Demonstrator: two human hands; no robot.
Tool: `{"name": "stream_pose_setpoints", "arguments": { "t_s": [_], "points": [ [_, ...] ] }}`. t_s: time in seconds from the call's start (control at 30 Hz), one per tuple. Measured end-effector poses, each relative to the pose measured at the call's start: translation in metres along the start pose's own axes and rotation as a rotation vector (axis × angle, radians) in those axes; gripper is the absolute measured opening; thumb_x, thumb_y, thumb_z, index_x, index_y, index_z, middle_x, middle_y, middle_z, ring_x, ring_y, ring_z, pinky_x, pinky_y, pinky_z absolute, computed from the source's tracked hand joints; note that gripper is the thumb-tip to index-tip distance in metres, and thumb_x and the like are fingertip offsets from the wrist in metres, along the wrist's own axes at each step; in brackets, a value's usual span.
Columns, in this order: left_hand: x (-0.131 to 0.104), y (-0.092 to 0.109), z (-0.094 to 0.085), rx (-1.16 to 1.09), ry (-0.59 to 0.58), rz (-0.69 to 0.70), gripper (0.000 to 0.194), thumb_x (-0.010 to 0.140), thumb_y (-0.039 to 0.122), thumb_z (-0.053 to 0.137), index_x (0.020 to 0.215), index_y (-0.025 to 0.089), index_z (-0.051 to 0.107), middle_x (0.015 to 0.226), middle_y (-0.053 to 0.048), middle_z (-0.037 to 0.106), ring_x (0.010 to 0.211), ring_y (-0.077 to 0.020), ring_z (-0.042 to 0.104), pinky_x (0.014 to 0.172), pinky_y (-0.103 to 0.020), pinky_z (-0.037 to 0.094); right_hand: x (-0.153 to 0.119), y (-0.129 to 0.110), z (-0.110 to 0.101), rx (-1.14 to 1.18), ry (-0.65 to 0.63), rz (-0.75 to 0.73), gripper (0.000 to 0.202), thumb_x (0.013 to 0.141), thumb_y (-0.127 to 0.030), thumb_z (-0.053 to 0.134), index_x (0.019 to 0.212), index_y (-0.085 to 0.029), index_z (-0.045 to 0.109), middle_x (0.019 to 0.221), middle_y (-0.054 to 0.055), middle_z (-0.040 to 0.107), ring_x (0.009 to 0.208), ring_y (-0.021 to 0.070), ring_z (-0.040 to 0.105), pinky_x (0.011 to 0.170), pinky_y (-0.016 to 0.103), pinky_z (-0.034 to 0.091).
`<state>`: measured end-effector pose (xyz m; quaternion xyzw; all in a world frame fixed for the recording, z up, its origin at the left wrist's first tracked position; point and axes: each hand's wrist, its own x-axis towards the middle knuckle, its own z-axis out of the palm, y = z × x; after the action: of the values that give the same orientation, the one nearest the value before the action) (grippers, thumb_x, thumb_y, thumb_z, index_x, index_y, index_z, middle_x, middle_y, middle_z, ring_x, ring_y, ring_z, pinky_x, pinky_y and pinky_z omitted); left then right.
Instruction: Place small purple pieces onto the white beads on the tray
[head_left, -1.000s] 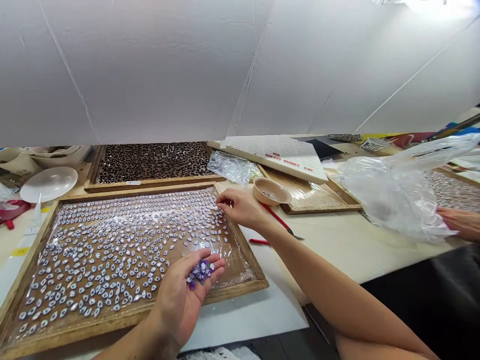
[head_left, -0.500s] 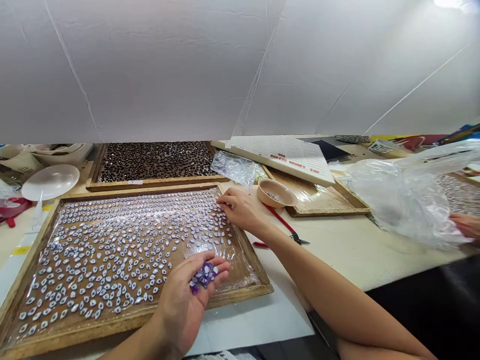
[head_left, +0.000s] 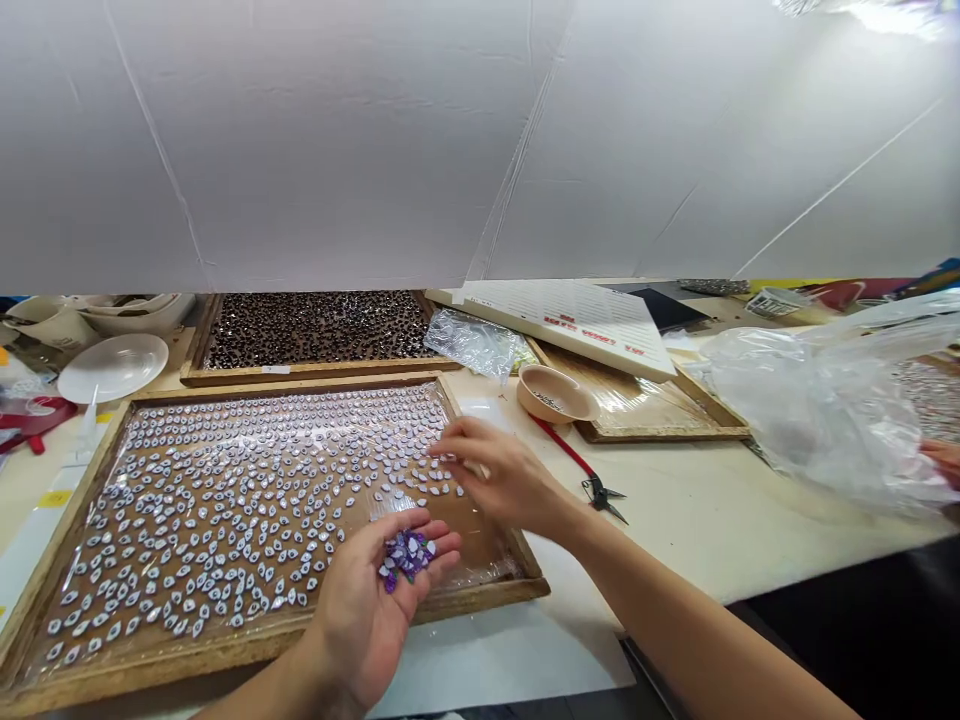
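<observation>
Palm up, my left hand (head_left: 367,610) is cupped above the front edge of a wooden-framed tray (head_left: 247,655). In it lies a small pile of purple and whitish rhinestones (head_left: 409,556). Rows of pale drop-shaped stones (head_left: 255,510), many with a dark centre, cover most of the film-lined tray. My right hand (head_left: 506,475) hovers over the tray's right side with thumb and fingers drawn together. Whatever its fingertips may hold is too small and blurred to make out.
Behind stands a framed tray of dark stones (head_left: 322,325). A beige bowl (head_left: 555,393), red-handled pliers (head_left: 596,490) and a white foam board (head_left: 577,320) lie to the right. A white plate (head_left: 112,367) is at left. Another person's hand (head_left: 943,460) is near a clear plastic bag (head_left: 817,420).
My right hand has come down and toward me from the tray's far right corner, nearer my left hand. My left hand stays in place with the rhinestones. The view has shifted slightly.
</observation>
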<state>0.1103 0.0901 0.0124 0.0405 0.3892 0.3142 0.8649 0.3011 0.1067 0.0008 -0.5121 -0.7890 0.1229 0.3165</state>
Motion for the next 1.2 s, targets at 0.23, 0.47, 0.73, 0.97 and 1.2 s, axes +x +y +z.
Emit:
{"name": "stream_pose_setpoints", "arguments": {
  "t_s": [0.23, 0.47, 0.73, 0.97, 1.2],
  "points": [
    [0.007, -0.005, -0.005, -0.091, -0.092, -0.009, 0.035, 0.091, 0.019, 0.038, 0.069, 0.007, 0.061, 0.062, -0.004, 0.058, 0.050, -0.0083, 0.053, 0.042, -0.018, 0.039, -0.019, -0.070, 0.015, 0.079, -0.298, -0.112, 0.018, 0.081, -0.017, 0.062, 0.099, -0.017, 0.063, 0.105, 0.007, 0.060, 0.095, 0.0191, 0.052, 0.085, 0.034, 0.043],
    [0.008, -0.002, -0.004, 0.023, -0.077, -0.037, 0.029, 0.087, 0.014, 0.039, 0.070, 0.006, 0.062, 0.060, -0.005, 0.056, 0.046, -0.0088, 0.049, 0.040, -0.018, 0.033, -0.012, -0.059, 0.026, 0.123, -0.315, -0.101, 0.015, 0.073, -0.010, 0.066, 0.087, -0.017, 0.066, 0.090, 0.005, 0.061, 0.082, 0.0158, 0.053, 0.071, 0.027, 0.043],
    [0.007, -0.001, -0.004, 0.054, -0.107, -0.003, 0.028, 0.087, 0.014, 0.040, 0.070, 0.006, 0.061, 0.065, -0.008, 0.058, 0.052, -0.0109, 0.052, 0.050, -0.023, 0.043, -0.007, -0.054, 0.020, 0.136, -0.350, -0.181, 0.011, 0.078, -0.007, 0.059, 0.079, -0.017, 0.066, 0.084, 0.003, 0.059, 0.075, 0.0126, 0.053, 0.067, 0.024, 0.043],
    [0.010, 0.004, -0.008, 0.047, -0.123, 0.124, 0.022, 0.085, 0.011, 0.043, 0.070, 0.006, 0.059, 0.069, -0.008, 0.057, 0.058, -0.0109, 0.052, 0.056, -0.024, 0.047, 0.001, -0.040, 0.026, 0.250, -0.220, -0.312, 0.014, 0.083, -0.010, 0.055, 0.081, -0.016, 0.067, 0.084, 0.005, 0.061, 0.076, 0.0125, 0.056, 0.068, 0.024, 0.047],
    [0.014, 0.003, -0.012, 0.084, -0.143, 0.142, 0.020, 0.086, 0.013, 0.045, 0.071, 0.009, 0.057, 0.068, -0.005, 0.053, 0.061, -0.0109, 0.050, 0.058, -0.024, 0.047, -0.003, -0.032, 0.034, 0.280, -0.139, -0.298, 0.013, 0.082, -0.007, 0.055, 0.083, -0.016, 0.065, 0.083, 0.004, 0.060, 0.076, 0.0120, 0.056, 0.068, 0.023, 0.047]
  ]
}}
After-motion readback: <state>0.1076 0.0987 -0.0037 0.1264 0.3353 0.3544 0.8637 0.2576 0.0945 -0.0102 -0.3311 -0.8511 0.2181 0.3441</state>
